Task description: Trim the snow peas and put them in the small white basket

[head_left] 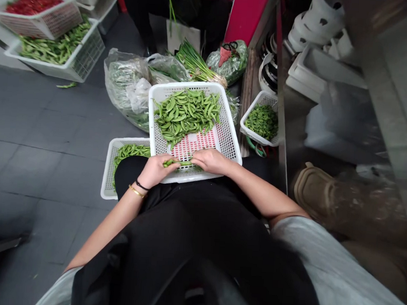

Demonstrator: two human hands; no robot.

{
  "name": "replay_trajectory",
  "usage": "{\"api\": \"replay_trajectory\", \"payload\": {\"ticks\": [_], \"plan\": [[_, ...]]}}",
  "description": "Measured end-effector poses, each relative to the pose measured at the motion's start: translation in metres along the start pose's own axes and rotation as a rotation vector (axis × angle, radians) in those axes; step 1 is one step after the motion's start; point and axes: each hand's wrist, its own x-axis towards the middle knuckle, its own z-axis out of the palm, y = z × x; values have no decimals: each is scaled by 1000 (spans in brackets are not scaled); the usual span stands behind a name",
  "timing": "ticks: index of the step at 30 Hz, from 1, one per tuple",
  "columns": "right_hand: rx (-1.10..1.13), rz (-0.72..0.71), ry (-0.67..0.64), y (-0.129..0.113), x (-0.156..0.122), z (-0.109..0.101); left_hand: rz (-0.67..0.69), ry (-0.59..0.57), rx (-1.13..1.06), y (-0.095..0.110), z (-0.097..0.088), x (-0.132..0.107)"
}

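Note:
A white perforated plastic basket rests on my lap, with a heap of green pea pods in its far part. Over the near edge of the basket, my left hand is closed around one or a few pods. A single pea pod stretches between my two hands. The fingertips of my right hand are pinched on its right end. Beside my left knee, a second white basket holds more green pods and is partly hidden by my leg and the first basket.
Beyond the basket lie plastic bags of greens and a bunch of scallions. A small basket of leafy herbs stands right, beside a metal shelf. Stacked baskets of red peppers and beans stand far left. Another person sits opposite.

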Motion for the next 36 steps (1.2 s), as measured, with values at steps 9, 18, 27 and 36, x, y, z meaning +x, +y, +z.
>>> {"api": "replay_trajectory", "payload": {"ticks": [9, 18, 27, 36], "plan": [[-43, -256, 107, -9, 2, 4, -151, -462, -403, 8, 11, 5], [10, 199, -283, 36, 3, 12, -464, 268, -1166, -19, 6, 14], [223, 790, 101, 123, 83, 49, -444, -27, -1282, -23, 14, 11], [484, 824, 183, 118, 46, 54, -616, -92, -1163, -25, 26, 11]]}}
